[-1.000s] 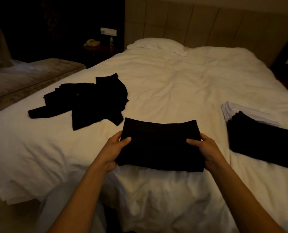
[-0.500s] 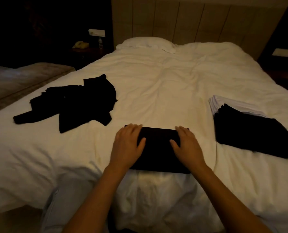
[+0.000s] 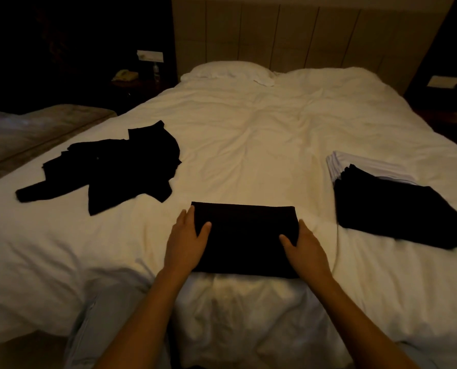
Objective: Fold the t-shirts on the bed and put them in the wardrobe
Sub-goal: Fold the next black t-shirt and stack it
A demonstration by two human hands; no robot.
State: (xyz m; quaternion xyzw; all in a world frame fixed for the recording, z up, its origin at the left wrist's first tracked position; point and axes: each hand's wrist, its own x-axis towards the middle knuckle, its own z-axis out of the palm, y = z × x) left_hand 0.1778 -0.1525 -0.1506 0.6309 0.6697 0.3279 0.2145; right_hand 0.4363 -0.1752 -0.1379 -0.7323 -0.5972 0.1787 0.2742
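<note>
One folded black t-shirt (image 3: 244,239) sits at the foot edge of the white bed (image 3: 262,145). Left hand (image 3: 186,242) and right hand (image 3: 306,247) each grip a side, fingers spread flat, thumbs on top. Loose black t-shirt pile (image 3: 110,166) lies well left, one folded stack (image 3: 392,206) right. Dim room, one pillow (image 3: 227,70), padded headboard (image 3: 288,30).

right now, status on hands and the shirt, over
Left hand and right hand gripping the folded black shirt by its sides. Unfolded black clothes wait left. Nothing in the way.
</note>
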